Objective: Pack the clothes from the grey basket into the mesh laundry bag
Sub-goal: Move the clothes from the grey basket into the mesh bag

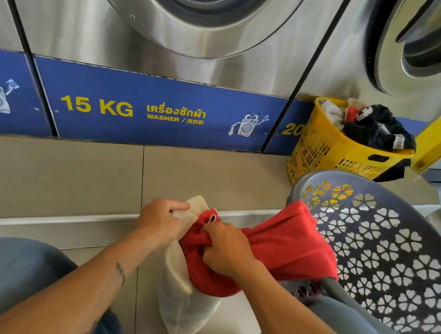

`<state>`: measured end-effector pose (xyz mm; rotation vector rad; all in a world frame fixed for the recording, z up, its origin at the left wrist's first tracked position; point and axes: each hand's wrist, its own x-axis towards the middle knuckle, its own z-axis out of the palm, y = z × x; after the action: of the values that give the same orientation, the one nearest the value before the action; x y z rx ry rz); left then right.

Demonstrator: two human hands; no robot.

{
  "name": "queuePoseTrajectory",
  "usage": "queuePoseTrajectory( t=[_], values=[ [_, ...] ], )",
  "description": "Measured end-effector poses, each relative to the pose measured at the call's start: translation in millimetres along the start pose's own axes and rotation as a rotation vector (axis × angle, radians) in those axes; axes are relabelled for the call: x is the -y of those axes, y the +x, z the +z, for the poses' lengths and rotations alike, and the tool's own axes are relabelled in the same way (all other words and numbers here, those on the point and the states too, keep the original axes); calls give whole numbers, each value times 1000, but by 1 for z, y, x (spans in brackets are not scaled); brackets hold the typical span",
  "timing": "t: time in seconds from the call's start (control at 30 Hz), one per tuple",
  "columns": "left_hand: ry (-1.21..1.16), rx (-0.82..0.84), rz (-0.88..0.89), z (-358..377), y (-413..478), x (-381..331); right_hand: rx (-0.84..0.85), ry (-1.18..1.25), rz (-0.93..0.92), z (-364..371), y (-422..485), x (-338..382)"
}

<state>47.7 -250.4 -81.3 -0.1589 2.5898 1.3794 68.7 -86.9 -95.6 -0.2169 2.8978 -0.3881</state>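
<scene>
A cream mesh laundry bag (184, 306) stands upright on the floor between my knees. My left hand (161, 222) grips the bag's open rim and holds it apart. A red garment (288, 242) stretches from the grey basket (390, 259) on my right into the bag's mouth. My right hand (225, 252) is closed on a bunched part of the red garment at the opening. The grey basket is tilted toward me, its pierced inner wall showing. What else lies inside it is hidden.
A yellow basket (335, 151) heaped with dark and white clothes stands behind the grey one. A row of steel washers (176, 42) with blue base panels fills the view ahead. A raised tiled step (67, 170) runs along their front.
</scene>
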Motion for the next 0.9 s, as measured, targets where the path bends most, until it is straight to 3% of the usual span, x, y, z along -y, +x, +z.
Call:
queuePoseTrajectory(
  t=[0.1, 0.3, 0.43, 0.63, 0.77, 0.9],
  values=[
    [-6, -12, -14, -2, 3, 1, 35, 28, -83, 5, 2, 5],
    [-4, 13, 0, 1, 4, -3, 295, -133, -140, 24, 2, -1],
    [-23, 23, 9, 0, 3, -1, 332, -191, -148, 27, 0, 1],
    [-30, 15, -39, -4, 5, 6, 189, 21, 1, -28, -10, -1],
    [-34, 10, -45, -1, 6, 7, 53, -183, 230, -84, -34, -26],
    [-6, 5, -29, 1, 4, 2, 158, -234, 504, -89, -46, -51]
  ],
)
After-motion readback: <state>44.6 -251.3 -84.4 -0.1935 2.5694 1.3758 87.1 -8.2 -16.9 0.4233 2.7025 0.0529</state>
